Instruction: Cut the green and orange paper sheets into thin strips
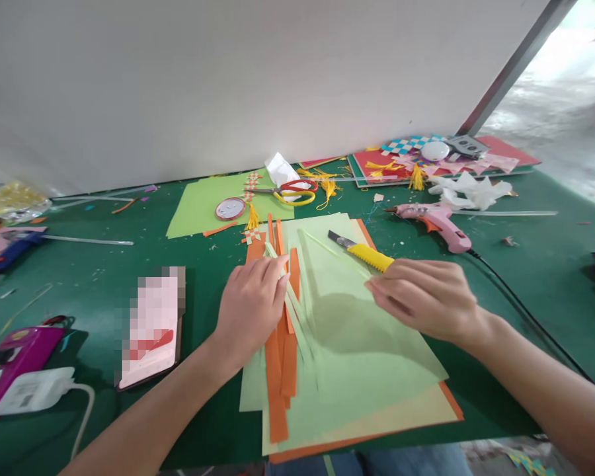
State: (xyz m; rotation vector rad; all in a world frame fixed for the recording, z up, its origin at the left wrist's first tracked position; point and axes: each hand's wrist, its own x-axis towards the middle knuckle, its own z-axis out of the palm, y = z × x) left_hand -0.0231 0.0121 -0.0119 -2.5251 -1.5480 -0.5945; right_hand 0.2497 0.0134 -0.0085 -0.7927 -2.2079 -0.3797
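Observation:
Light green sheets (367,357) lie on the table over orange paper. Orange strips (276,370) and pale green strips (302,327) are bunched on their left part. My left hand (255,301) has its fingers closed round some pale green strips, above the orange ones. My right hand (421,297) is pinched at the end of a thin pale green strip (332,250) that slants up to the left over the sheets. A yellow cutter (369,256) with its blade out lies just beyond my right hand, which hides its rear end.
A phone (153,330) lies left of my left hand. A pink glue gun (439,221) with a black cord is at the right. Scissors (295,192), a round tin (231,209) and yellow tassels (330,190) lie behind. The wall (218,86) borders the table (198,264).

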